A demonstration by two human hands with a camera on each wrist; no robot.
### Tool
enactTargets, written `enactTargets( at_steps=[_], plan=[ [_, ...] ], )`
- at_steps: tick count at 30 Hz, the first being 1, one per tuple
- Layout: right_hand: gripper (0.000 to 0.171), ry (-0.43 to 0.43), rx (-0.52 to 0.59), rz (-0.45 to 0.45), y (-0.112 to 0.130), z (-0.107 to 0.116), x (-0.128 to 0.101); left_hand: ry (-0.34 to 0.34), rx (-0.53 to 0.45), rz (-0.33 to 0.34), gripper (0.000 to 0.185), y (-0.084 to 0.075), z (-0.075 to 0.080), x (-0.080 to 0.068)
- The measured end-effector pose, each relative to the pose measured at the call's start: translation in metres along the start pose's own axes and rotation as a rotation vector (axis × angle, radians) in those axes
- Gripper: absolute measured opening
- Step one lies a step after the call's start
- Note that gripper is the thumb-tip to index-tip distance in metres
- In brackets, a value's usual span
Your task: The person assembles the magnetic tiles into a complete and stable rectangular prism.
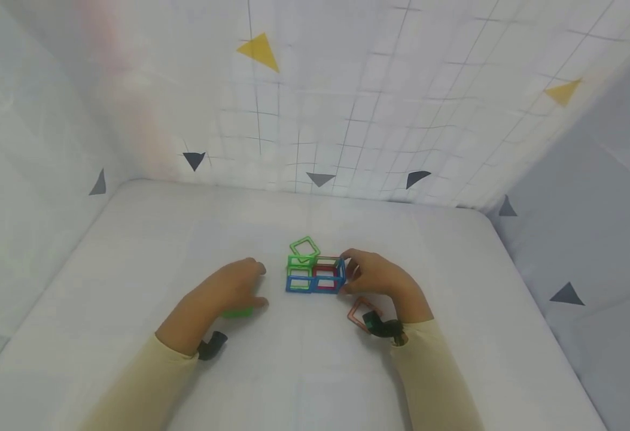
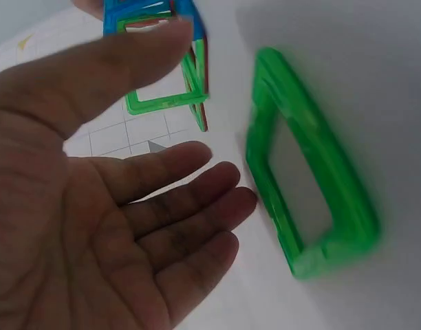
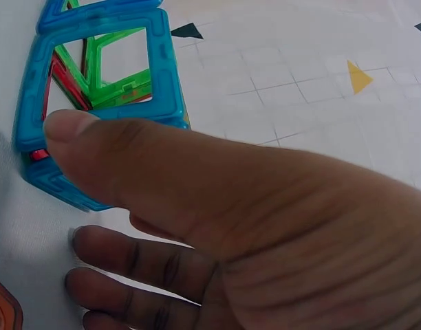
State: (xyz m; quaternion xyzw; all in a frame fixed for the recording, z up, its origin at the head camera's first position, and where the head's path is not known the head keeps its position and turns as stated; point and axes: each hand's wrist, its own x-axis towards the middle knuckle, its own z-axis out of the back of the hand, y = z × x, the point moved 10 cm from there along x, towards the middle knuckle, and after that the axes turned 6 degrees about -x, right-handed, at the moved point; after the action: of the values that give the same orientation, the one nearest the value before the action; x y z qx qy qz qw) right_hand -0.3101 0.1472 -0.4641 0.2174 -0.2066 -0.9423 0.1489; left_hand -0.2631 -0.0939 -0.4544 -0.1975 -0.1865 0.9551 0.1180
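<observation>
A low open structure of see-through magnetic tiles (image 1: pixel 300 291) stands mid-table, with blue, green and red square frames joined at their edges. At its right end, my right hand (image 1: pixel 376 274) spans a blue tile between thumb and index finger. The right wrist view shows that thumb on the blue frame (image 3: pixel 168 69), the other fingers below it. My left hand (image 1: pixel 231 287) hovers left of the structure, fingers parted and holding nothing. Under it lies a green square tile (image 2: pixel 314 144), close beside the fingertips in the left wrist view and partly hidden in the head view.
Behind the structure a loose green tile (image 1: pixel 295 245) lies at its back edge. An orange-red square tile (image 1: pixel 353 311) is near the right wrist, partly covered by the wrist camera (image 1: pixel 382 326). White walls with triangle marks (image 1: pixel 320 178) border the white table (image 1: pixel 304 371).
</observation>
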Motion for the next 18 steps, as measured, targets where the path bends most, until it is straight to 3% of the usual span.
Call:
enactTargets(
  at_steps=[6,12,18],
  plan=[
    [0.067,-0.007,-0.007,-0.002,0.0,0.003,0.0,0.0,0.114,-0.044,0.067,0.004,0.0,-0.01],
    [0.064,-0.008,-0.005,-0.025,-0.003,0.002,-0.001,-0.032,0.139,-0.015,0.075,0.012,-0.002,-0.017],
    [0.063,-0.005,0.004,-0.031,-0.002,0.0,-0.002,-0.061,0.142,-0.001,0.066,0.015,-0.003,-0.022]
  ],
)
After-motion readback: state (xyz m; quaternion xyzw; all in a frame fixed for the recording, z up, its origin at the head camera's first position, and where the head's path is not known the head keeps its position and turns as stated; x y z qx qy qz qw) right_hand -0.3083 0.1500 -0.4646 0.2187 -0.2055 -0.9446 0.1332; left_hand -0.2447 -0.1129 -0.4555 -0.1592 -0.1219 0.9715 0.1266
